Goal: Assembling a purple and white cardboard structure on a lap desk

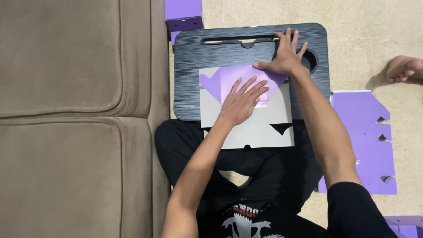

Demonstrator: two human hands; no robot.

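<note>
My left hand (243, 98) lies flat and open, fingers spread, pressing down on the purple sheet (220, 81), gripping nothing. My right hand (285, 55) is open too, fingers fanned, its palm on the sheet's upper right corner and its fingertips out on the black lap tray (189, 66). The purple sheet sits on a grey card (260, 125), which lies on the tray across my crossed legs; the two hands cover much of the sheet, so I cannot make out its full outline or where its folds run. The card's near edge hangs over the tray, with a dark notch (282, 128) cut into it. My right wrist hides part of the round cup recess (312, 59) in the tray. A slot (229, 41) runs along the tray's far edge. To my left is a brown sofa (75, 119). On the beige floor, a flat purple cut-out (365, 136) lies to my right, and purple boxes (183, 15) are cut off at the top edge. A bare foot (404, 68) shows at the right edge, cut off
</note>
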